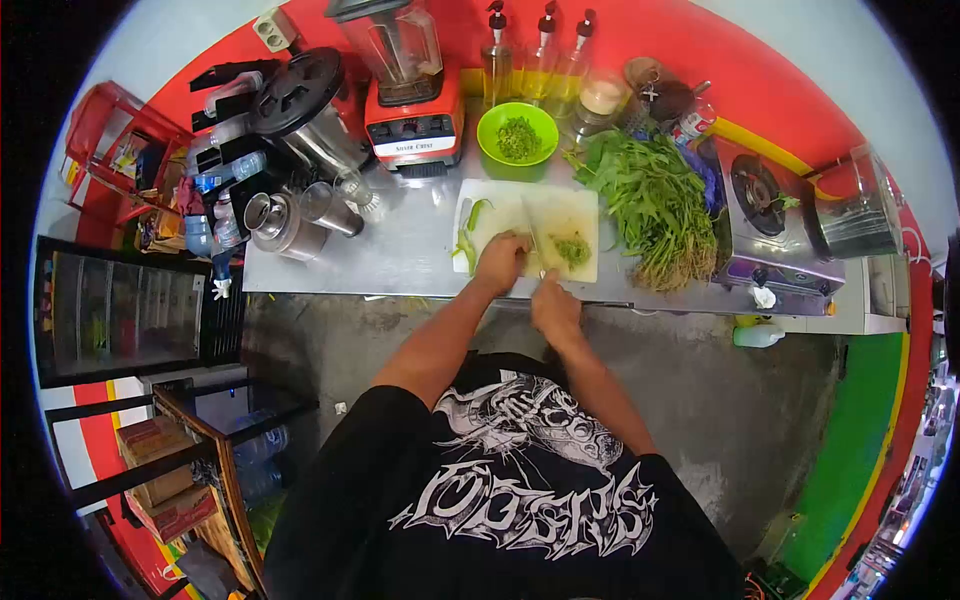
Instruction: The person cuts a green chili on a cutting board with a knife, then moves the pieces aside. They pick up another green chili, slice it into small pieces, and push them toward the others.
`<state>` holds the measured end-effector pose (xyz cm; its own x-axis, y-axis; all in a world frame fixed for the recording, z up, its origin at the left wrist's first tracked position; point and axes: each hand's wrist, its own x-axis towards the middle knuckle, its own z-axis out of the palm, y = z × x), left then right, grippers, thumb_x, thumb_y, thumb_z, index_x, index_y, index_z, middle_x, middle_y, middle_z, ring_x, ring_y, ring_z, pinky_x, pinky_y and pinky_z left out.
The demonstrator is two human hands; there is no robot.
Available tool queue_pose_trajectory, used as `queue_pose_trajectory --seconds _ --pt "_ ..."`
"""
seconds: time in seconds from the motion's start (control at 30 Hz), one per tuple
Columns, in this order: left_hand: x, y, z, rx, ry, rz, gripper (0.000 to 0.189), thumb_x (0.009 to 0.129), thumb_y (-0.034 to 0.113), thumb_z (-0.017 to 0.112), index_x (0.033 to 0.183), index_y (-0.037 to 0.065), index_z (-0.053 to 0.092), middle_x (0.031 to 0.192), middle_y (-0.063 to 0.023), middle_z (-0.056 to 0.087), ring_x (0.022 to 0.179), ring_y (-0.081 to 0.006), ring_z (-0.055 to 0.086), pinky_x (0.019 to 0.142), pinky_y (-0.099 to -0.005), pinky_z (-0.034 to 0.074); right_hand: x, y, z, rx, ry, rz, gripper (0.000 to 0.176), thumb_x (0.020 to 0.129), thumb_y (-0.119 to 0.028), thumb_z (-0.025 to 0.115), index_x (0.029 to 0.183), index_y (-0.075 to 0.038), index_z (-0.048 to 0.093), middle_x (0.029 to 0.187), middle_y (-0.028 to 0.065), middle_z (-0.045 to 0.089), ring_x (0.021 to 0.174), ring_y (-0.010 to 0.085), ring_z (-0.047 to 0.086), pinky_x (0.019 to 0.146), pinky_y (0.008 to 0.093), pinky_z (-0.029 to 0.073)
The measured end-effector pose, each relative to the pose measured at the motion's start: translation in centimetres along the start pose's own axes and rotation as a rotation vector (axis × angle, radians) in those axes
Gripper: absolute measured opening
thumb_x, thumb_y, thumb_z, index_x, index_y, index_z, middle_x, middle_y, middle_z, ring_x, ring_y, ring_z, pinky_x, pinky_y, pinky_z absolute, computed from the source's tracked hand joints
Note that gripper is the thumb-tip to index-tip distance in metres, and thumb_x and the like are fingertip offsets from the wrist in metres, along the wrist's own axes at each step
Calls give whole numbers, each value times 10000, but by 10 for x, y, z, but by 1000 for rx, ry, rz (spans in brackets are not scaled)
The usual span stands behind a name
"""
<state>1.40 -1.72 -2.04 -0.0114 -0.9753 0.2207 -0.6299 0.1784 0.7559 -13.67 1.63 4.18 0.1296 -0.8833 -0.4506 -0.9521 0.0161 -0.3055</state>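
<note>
A white cutting board (586, 207) lies on the metal counter. My right hand (555, 305) is closed around the handle of a knife (532, 228), its blade pointing away from me over the board. Just left of the blade, my left hand (503, 260) rests on the board with its fingers curled down; whatever they press on is hidden beneath them. Long green chilies (465, 243) lie at the board's left edge. To the right of the blade sits a small pile of chopped green pieces (572, 249). Behind the board, a bright green bowl (546, 118) holds more chopped greens.
Leafy greens with roots (650, 195) are heaped right of the board, beside a gas stove (760, 240). A red blender (415, 130) and several pump bottles (540, 60) line the back wall. Metal containers (285, 228) stand on the left.
</note>
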Motion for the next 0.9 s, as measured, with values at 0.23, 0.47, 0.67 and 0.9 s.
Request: queue_pose_trajectory --seconds 0.23,0.47,0.67,0.9 --pt "1 6 -6 -36 7 44 93 806 -9 607 859 52 652 846 -191 603 877 -422 595 790 -493 476 1 -2 -9 7 -26 -49 300 985 -116 413 1251 20 429 1078 320 691 1010 454 691 893 540 527" --pt "2 5 0 -51 -5 -15 104 777 -43 618 824 47 645 845 -185 608 858 -407 598 782 -480 482 9 -3 -9 8 -94 -26 426 910 -58 533 1296 52 390 1144 330 665 1055 471 672 920 532 526" --pt "3 4 -6 -41 -59 -41 113 773 -51 639 830 45 652 852 -171 617 850 -380 604 785 -460 489 4 1 -1 72 -116 -46 353 926 -82 474 1245 54 407 1126 346 660 1046 487 665 918 543 520" --pt "4 2 -5 -48 -6 12 106 778 -36 660 850 41 661 866 -177 627 838 -385 615 773 -460 497 6 -7 -15 35 -129 -68 352 952 -109 477 1261 41 403 1137 347 657 1078 470 661 914 535 526"
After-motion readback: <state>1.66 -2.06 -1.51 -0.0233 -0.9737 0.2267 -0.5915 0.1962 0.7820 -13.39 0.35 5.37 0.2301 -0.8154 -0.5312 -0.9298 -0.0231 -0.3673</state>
